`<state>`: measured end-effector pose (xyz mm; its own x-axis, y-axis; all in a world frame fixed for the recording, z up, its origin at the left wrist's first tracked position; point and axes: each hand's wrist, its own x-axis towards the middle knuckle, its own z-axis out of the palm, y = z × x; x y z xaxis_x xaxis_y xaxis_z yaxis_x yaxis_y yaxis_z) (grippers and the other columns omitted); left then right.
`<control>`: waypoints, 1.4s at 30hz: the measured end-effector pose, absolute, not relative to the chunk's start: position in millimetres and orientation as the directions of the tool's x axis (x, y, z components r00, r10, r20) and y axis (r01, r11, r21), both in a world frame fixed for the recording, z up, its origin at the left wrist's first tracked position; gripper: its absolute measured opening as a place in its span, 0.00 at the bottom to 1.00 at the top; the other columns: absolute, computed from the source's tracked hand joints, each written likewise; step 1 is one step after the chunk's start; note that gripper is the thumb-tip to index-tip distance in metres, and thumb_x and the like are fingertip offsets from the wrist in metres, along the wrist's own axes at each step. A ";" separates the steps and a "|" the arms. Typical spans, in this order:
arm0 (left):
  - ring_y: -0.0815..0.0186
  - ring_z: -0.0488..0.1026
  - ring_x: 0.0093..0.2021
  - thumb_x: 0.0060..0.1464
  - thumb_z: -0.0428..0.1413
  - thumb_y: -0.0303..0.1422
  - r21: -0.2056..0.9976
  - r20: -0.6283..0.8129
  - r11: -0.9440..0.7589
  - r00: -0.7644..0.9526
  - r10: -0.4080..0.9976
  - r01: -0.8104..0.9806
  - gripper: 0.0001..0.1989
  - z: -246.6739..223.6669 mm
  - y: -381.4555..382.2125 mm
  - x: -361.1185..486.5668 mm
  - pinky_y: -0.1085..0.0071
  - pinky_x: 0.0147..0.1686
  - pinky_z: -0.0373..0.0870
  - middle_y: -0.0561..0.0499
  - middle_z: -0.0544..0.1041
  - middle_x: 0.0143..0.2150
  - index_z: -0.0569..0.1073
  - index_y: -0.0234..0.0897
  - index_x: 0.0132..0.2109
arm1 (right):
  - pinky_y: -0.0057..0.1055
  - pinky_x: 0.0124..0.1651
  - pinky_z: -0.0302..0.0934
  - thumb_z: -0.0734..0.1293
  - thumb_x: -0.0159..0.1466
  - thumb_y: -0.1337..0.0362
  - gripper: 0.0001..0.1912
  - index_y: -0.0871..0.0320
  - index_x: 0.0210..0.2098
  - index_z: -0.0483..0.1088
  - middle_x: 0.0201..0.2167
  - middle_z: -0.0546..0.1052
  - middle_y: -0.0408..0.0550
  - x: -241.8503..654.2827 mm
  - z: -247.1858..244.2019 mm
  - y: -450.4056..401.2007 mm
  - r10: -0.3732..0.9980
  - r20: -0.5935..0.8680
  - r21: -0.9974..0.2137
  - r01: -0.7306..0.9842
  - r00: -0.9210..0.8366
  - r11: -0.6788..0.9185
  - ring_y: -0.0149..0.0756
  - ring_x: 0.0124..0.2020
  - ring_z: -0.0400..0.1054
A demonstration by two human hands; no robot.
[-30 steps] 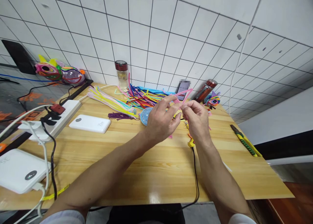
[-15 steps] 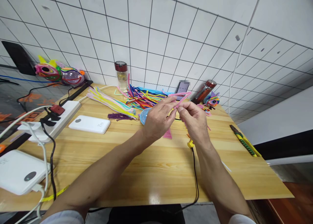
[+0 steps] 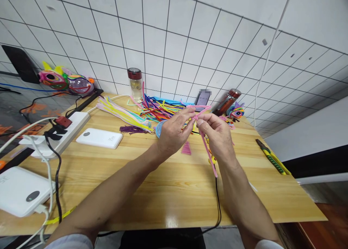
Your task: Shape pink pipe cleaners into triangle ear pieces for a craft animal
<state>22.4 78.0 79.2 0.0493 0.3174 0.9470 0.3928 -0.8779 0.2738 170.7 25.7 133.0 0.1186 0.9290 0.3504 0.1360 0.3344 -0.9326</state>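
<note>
Pink pipe cleaners [image 3: 208, 153] are pinched between my two hands above the table; one length hangs down past the right thumb and another loops up beyond the fingertips. My left hand [image 3: 175, 129] is closed on them from the left, my right hand [image 3: 217, 135] from the right, fingertips nearly meeting. Behind the left hand, a light blue round object [image 3: 160, 128] is partly hidden. A small pink ridged piece [image 3: 186, 148] lies on the table below the hands. Something yellow with a black cable [image 3: 216, 194] sits by my right wrist, mostly covered.
Multicoloured pipe cleaners [image 3: 156, 107] are heaped at the back beside a glass bottle [image 3: 135, 84]. A phone [image 3: 203, 98] and a brown flask [image 3: 227, 100] lean by the wall. A cutter [image 3: 273, 157] lies right; a power strip [image 3: 63, 133] and a power bank [image 3: 100, 138] stand left.
A pink pipe cleaner end now hangs down in front of my right hand, where it was not visible before. The upper loop sits slightly lower. Both hands stay nearly in place.
</note>
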 end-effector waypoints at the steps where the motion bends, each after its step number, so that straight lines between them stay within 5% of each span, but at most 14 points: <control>1: 0.59 0.85 0.59 0.72 0.59 0.30 0.287 0.943 -0.876 0.048 0.330 0.388 0.07 78.9 78.2 22.2 0.60 0.63 0.82 0.42 0.88 0.55 0.79 0.38 0.53 | 0.29 0.32 0.62 0.76 0.60 0.57 0.09 0.56 0.36 0.81 0.28 0.78 0.41 170.8 133.0 25.7 0.933 0.343 -0.936 0.125 0.107 0.330 0.28 0.25 0.62; 31: 0.64 0.86 0.48 0.69 0.59 0.24 0.265 0.962 -0.918 -0.022 0.270 0.296 0.06 83.5 79.0 22.5 0.67 0.54 0.81 0.46 0.88 0.45 0.79 0.38 0.49 | 0.28 0.27 0.57 0.79 0.57 0.58 0.10 0.55 0.32 0.77 0.24 0.74 0.39 163.8 130.7 21.0 0.948 0.301 -0.951 -0.037 0.107 0.307 0.27 0.23 0.61; 37: 0.65 0.85 0.45 0.66 0.59 0.25 0.422 0.906 -0.871 -0.073 0.418 0.251 0.07 85.5 74.6 23.2 0.68 0.50 0.81 0.48 0.88 0.44 0.80 0.39 0.46 | 0.28 0.27 0.60 0.80 0.57 0.55 0.13 0.55 0.32 0.76 0.23 0.74 0.39 156.4 125.4 21.7 0.950 0.290 -0.953 -0.053 0.118 0.298 0.28 0.23 0.63; 42: 0.68 0.83 0.37 0.64 0.61 0.28 0.678 0.728 -0.735 -0.140 0.671 0.004 0.05 89.3 68.5 26.8 0.73 0.42 0.79 0.51 0.87 0.39 0.81 0.39 0.43 | 0.28 0.30 0.66 0.81 0.56 0.55 0.16 0.54 0.34 0.74 0.24 0.74 0.37 154.3 124.2 21.9 0.951 0.284 -0.953 -0.073 0.124 0.294 0.28 0.23 0.67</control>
